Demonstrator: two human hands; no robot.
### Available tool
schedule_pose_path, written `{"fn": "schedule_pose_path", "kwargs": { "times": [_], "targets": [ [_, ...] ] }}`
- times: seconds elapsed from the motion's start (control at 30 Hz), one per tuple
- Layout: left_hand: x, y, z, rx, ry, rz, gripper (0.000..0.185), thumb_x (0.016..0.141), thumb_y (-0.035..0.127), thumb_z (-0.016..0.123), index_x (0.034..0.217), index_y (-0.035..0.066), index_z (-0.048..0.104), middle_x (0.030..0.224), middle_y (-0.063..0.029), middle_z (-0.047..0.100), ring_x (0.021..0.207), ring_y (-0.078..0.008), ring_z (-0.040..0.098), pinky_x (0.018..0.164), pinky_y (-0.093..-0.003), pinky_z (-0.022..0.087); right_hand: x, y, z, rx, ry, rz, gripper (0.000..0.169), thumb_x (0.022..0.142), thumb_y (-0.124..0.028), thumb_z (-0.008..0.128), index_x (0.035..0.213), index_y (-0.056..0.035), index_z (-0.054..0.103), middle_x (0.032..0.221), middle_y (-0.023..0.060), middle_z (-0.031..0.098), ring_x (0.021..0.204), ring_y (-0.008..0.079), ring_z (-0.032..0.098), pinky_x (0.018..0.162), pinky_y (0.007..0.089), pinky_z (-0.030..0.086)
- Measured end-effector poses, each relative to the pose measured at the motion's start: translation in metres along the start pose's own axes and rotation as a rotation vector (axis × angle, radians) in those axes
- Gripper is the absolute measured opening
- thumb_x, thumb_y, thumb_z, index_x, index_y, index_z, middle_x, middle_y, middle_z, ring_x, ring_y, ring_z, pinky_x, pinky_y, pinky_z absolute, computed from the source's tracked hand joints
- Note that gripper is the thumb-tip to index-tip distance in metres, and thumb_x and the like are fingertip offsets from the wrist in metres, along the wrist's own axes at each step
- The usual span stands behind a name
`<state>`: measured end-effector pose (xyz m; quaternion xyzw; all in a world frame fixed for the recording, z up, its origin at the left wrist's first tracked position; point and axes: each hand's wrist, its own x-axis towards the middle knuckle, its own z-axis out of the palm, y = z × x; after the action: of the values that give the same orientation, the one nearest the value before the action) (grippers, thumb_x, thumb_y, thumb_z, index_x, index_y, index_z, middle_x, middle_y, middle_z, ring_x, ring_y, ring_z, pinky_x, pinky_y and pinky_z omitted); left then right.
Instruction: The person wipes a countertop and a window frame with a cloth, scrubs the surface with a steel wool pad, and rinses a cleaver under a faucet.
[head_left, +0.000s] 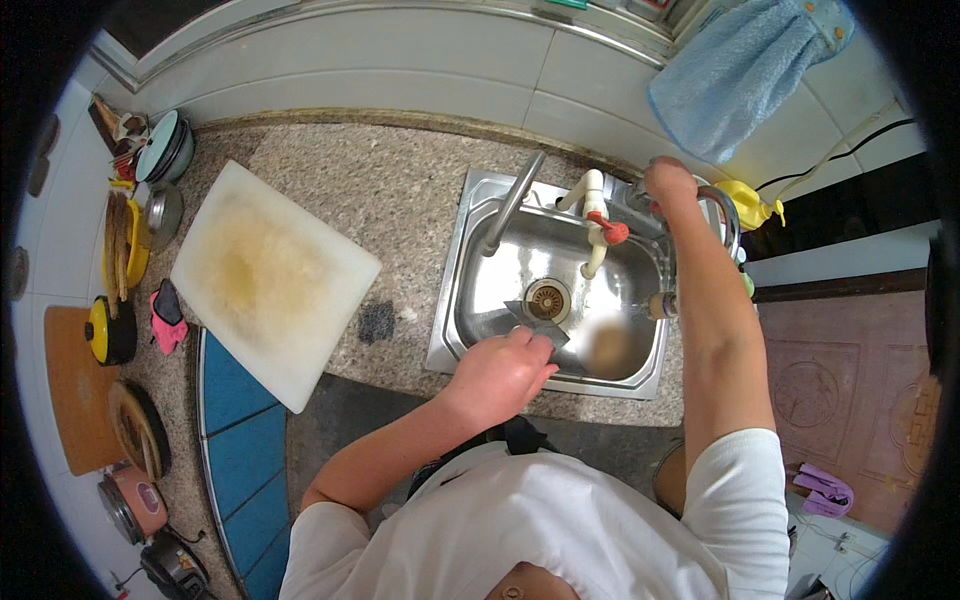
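My left hand (508, 371) is over the front rim of the stainless steel sink (439, 330), fingers closed around something mostly hidden. A dark, shiny metal blade (553, 332), apparently a kitchen knife's, shows beyond the fingers, low in the basin near the drain strainer (547, 300). Stretched to the sink's back right corner, my right hand (670, 182) is curled beside a metal fitting; the forearm and angle hide what it touches. Left of it stand a cream plastic tap (594, 196) with a red handle (609, 229) and a bent metal spout (514, 202).
A stained white cutting board (277, 285) lies on the granite counter (420, 217), one corner over its front edge. Stacked bowls (159, 150) and a yellow-lidded pot (111, 330) line the left side. A blue towel (739, 82) hangs above a yellow bottle (742, 206).
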<state>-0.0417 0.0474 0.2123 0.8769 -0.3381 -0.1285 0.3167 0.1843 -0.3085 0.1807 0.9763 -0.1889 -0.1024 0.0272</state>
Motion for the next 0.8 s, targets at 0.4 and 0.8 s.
{"fn": "schedule_pose_path", "kwargs": {
  "times": [0.4, 0.8],
  "targets": [
    [0.014, 0.013, -0.008, -0.042, 0.133, 0.022, 0.026, 0.090, 0.026, 0.073, 0.094, 0.004, 0.059, 0.085, -0.0164, 0.066, 0.079, -0.0379, 0.068, 0.068, -0.0478, 0.054, -0.176, -0.007, -0.077, 0.162, 0.384, -0.302, 0.028, 0.101, -0.025, 0.053, 0.099, -0.0031, 0.070, 0.090, 0.0193, 0.072, 0.083, 0.0425, 0.070, 0.074, 0.0510, 0.054],
    [0.056, 0.088, -0.040, 0.117, 0.319, 0.039, 0.036, 0.088, 0.034, 0.075, 0.089, 0.003, 0.056, 0.080, -0.0171, 0.069, 0.076, -0.0397, 0.068, 0.061, -0.0484, 0.052, -0.282, -0.019, -0.003, 0.874, 0.001, -0.542, 0.038, 0.085, -0.019, 0.075, 0.121, -0.0102, 0.066, 0.102, 0.0171, 0.071, 0.086, 0.0382, 0.069, 0.075, 0.0450, 0.054]
  ]
}}
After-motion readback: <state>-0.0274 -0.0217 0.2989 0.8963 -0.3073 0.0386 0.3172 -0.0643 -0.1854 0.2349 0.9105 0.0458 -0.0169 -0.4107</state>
